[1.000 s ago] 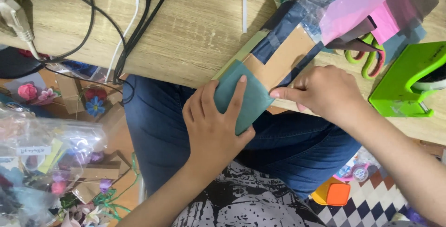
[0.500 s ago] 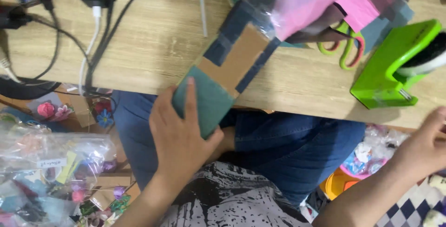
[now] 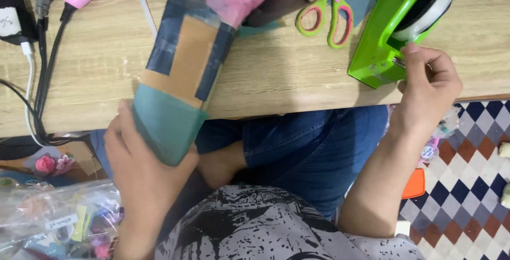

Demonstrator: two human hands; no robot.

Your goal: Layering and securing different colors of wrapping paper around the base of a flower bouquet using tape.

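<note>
— While the left hand (image 3: 141, 169) clamps the teal end of that cardboard strip (image 3: 183, 74), where's the rest?
— Beyond the grip, lying across the table (image 3: 276, 79). Looks light, bendy. Right hand (image 3: 425, 84) pinches tape at the green dispenser (image 3: 393, 26)

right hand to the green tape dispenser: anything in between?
Nothing visible. The right hand is already at the green tape dispenser, fingertips on its front end near the tape roll. The scissors lie off to the side on the wooden table, clear of the hand.
</note>
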